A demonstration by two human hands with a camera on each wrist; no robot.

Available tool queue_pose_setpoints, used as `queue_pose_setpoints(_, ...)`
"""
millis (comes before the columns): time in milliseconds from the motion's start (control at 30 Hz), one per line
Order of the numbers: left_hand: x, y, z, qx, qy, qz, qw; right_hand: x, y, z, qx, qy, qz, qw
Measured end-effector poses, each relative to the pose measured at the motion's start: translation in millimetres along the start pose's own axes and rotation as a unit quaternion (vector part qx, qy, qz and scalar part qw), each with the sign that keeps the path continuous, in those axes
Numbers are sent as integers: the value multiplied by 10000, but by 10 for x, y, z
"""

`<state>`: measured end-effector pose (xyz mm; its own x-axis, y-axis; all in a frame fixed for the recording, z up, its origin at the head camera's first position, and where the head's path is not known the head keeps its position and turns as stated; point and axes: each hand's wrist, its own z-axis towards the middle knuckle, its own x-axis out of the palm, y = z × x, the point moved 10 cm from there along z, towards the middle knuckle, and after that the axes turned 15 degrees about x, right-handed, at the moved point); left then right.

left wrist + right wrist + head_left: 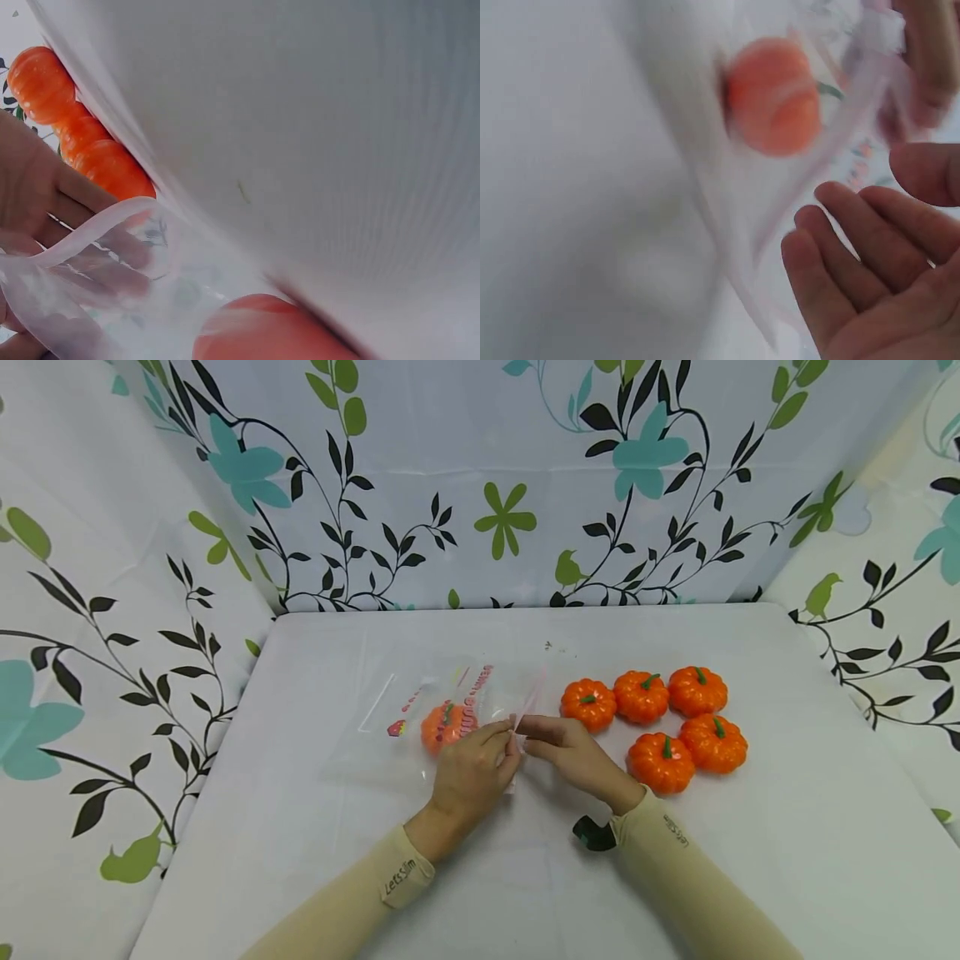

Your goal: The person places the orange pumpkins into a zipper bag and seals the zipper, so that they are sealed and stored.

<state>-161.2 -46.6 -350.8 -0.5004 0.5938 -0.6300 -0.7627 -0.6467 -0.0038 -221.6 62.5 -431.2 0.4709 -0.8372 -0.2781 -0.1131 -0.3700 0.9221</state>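
Observation:
A clear zip bag (367, 747) with pink print lies on the table, its mouth toward the right. Inside it sits one small orange pumpkin (433, 732) with a green stem. My left hand (468, 775) pinches the bag's edge by the pinkish zip strip (90, 236). Close to the mouth is my right hand (573, 758); the right wrist view shows its fingers (870, 247) fairly straight and the thumb apart, with nothing gripped. Through the plastic, the left wrist view shows some of those fingers. The bagged pumpkin (774, 97) appears blurred in the right wrist view.
Several loose orange pumpkins (697, 692) lie in a cluster to the right of my right hand. A black object (592, 833) sits at the right cuff. The white table (285, 860) ends at a patterned cloth (450, 468) behind and at the sides.

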Motion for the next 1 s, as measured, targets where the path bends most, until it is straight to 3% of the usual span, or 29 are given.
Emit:
queue_pose_setpoints(133,-12,41,15,-86,19,111,9999,-339,141,-191,-282,-1048,-545,9926)
queue_pose_setpoints(267,-15,85,24,-241,55,111,9996,-694,353,-395,-434,-2214,-1293,9656)
queue_pose_setpoints(367,-10,104,24,-329,68,61,9994,-863,495,-467,-539,-2611,-1869,9455)
queue_pose_setpoints(500,-4,106,18,-380,90,57,9992,-974,584,-439,-590,-2700,-2609,9249)
queue_pose_setpoints(600,1,103,13,-409,118,69,9991,-1013,541,-362,-343,-2647,-3080,9132)
queue_pose_setpoints(833,27,99,5,-491,223,-12,9985,-1036,196,-144,584,-2320,-3844,8916)
queue_pose_setpoints(1000,48,95,8,-514,290,-36,9983,-1031,4,-69,927,-2183,-4153,8782)
